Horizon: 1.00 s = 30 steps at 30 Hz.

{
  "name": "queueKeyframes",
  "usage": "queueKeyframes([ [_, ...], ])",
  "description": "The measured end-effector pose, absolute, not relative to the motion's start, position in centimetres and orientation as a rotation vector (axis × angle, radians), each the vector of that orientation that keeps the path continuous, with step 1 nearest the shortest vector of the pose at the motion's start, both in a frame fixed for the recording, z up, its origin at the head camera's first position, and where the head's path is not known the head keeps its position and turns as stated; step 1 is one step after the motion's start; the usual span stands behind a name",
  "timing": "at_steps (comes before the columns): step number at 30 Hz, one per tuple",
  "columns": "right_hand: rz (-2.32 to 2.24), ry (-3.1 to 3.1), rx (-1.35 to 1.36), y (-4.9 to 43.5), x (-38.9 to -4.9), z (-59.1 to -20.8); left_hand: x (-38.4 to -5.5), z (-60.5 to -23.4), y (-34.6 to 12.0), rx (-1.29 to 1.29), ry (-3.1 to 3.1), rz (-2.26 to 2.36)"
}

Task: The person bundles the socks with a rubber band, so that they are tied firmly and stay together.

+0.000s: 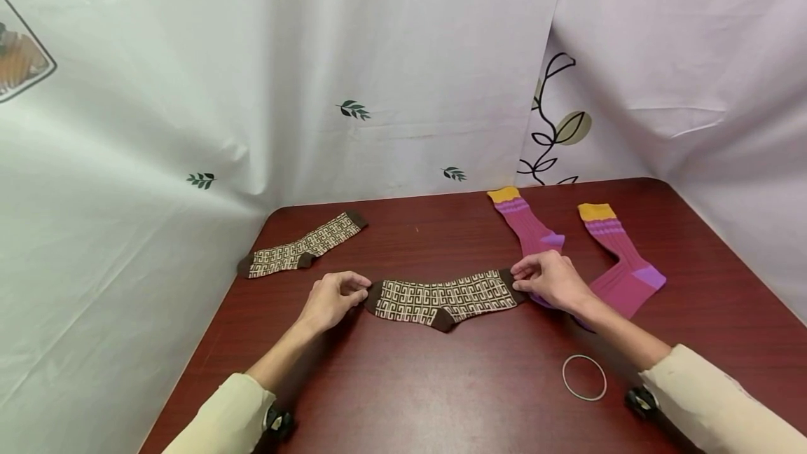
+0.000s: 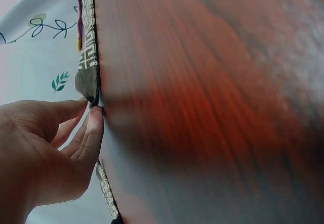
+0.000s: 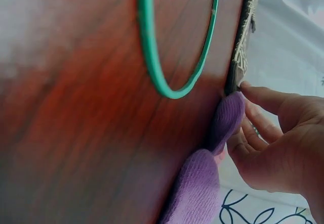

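Note:
A patterned brown-and-cream sock point(image 1: 441, 296) lies stretched sideways in the middle of the table, its dark heel toward the person. My left hand point(image 1: 334, 300) pinches its dark toe point(image 2: 89, 85) between thumb and fingers at the left end. At the other end, my right hand point(image 1: 555, 279) pinches the dark cuff point(image 1: 512, 286). That hand partly covers a magenta sock point(image 1: 526, 226) with a yellow cuff behind it. In the right wrist view, purple knit point(image 3: 195, 188) lies right beside the fingers.
A matching patterned sock point(image 1: 302, 247) lies at the back left. Another magenta sock point(image 1: 621, 265) with a purple heel is at the right. A thin green ring point(image 1: 584, 377) lies near the right forearm. White printed cloth point(image 1: 403, 90) hangs behind the table point(image 1: 403, 377).

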State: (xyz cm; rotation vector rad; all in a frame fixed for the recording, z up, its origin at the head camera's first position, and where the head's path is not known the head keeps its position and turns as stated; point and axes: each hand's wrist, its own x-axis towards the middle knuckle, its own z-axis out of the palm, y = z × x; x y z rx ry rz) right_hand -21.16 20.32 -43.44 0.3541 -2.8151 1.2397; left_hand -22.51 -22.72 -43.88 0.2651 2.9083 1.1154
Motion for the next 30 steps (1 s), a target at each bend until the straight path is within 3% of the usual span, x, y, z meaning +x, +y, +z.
queueKeyframes([
  [30,0.91,-2.828,0.477,19.1,-21.8,-43.3,-22.8,-44.1,-22.9,0.305,3.004,0.959],
])
